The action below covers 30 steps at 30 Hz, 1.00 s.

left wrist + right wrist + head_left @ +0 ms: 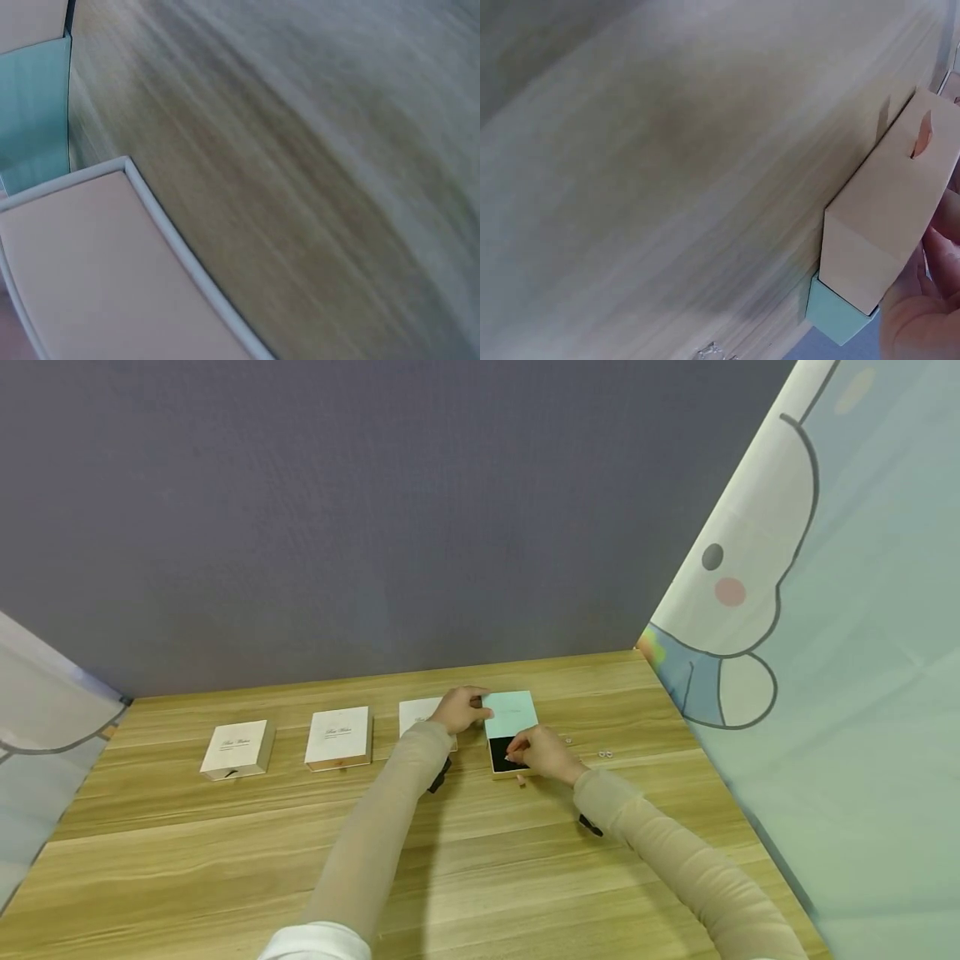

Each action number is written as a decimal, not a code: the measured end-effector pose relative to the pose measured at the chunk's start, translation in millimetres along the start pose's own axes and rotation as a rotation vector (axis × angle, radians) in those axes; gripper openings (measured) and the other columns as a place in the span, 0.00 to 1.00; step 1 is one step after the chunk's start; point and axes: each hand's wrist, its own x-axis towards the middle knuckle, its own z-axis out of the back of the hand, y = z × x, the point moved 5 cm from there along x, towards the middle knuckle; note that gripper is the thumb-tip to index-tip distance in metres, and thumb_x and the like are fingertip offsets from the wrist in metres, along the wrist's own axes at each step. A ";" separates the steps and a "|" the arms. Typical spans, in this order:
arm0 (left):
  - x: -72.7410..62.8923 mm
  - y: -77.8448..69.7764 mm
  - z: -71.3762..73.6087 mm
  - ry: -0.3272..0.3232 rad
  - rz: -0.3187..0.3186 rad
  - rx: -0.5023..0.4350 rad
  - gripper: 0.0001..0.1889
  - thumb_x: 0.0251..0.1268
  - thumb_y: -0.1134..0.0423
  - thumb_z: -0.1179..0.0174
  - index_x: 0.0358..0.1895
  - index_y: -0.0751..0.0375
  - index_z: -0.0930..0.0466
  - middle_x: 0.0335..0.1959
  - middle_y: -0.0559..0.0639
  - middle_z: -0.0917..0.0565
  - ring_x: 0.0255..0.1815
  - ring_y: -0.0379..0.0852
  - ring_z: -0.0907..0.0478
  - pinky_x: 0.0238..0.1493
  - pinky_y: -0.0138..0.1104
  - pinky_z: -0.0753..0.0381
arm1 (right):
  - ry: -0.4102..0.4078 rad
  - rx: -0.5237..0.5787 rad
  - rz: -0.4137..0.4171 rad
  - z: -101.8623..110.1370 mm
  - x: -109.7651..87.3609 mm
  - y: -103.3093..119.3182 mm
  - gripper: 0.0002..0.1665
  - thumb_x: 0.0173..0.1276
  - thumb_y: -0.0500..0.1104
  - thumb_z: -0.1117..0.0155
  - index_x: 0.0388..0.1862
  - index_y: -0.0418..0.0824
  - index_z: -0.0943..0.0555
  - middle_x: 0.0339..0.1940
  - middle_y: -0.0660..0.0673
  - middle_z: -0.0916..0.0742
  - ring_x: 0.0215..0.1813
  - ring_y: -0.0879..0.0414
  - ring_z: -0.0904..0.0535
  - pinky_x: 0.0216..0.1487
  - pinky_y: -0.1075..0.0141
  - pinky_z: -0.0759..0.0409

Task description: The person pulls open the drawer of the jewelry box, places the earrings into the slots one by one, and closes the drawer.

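Note:
A mint-green slide box [510, 714] lies on the table with its drawer drawn out toward me, showing a black insert [501, 755]. The drawer's pinkish front [900, 176] and ribbon pull tab [924, 135] show in the right wrist view. My left hand [456, 710] touches the box's left side with thumb and finger extended. My right hand [549, 753] is over the drawer, its fingertips pinching a small shiny jewelry piece [507, 758] at the black insert; its exact kind is too small to tell.
Three white lettered boxes stand to the left: one far left [234, 747], another [337, 737], and a third [417, 713] partly behind my left hand. Small silvery rings [605, 753] lie right of the mint box. A grey wall [390, 527] borders the table's back.

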 end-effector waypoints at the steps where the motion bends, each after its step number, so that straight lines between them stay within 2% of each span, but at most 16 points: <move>1: 0.2 0.2 -0.2 0.001 0.002 0.002 0.29 0.59 0.55 0.38 0.64 0.58 0.32 0.62 0.54 0.28 0.59 0.50 0.29 0.58 0.41 0.26 | -0.004 -0.002 0.000 0.0 -0.3 -0.1 0.03 0.60 0.34 0.37 0.30 0.37 0.16 0.28 0.48 0.14 0.30 0.61 0.21 0.30 0.72 0.23; 13: 0.0 -1.0 -0.5 0.003 0.005 0.002 0.28 0.59 0.55 0.38 0.63 0.57 0.31 0.63 0.54 0.29 0.60 0.51 0.30 0.59 0.42 0.26 | -0.046 -0.033 -0.003 0.5 -0.9 -0.7 0.03 0.60 0.37 0.36 0.30 0.38 0.16 0.26 0.48 0.15 0.27 0.61 0.23 0.28 0.72 0.25; 20: -1.2 -1.8 -0.6 0.001 0.016 0.001 0.28 0.59 0.55 0.38 0.63 0.57 0.31 0.63 0.54 0.30 0.61 0.51 0.30 0.60 0.42 0.27 | -0.055 -0.062 0.037 1.3 -2.0 2.6 0.03 0.59 0.36 0.35 0.30 0.37 0.16 0.26 0.48 0.15 0.27 0.61 0.23 0.28 0.72 0.25; 26: -0.1 -0.9 -0.8 -0.001 0.006 0.007 0.28 0.59 0.54 0.38 0.63 0.57 0.31 0.63 0.54 0.30 0.60 0.51 0.30 0.60 0.42 0.27 | -0.071 -0.062 -0.021 0.5 -2.6 0.3 0.04 0.60 0.38 0.36 0.30 0.37 0.16 0.26 0.48 0.15 0.27 0.61 0.23 0.28 0.71 0.23; 30: -0.5 -1.1 -0.4 0.002 0.010 -0.003 0.29 0.58 0.54 0.38 0.63 0.56 0.31 0.63 0.54 0.29 0.60 0.51 0.29 0.59 0.43 0.26 | -0.091 -0.075 -0.020 -0.4 -1.5 -0.9 0.04 0.59 0.38 0.35 0.29 0.38 0.16 0.25 0.48 0.15 0.26 0.61 0.23 0.28 0.72 0.23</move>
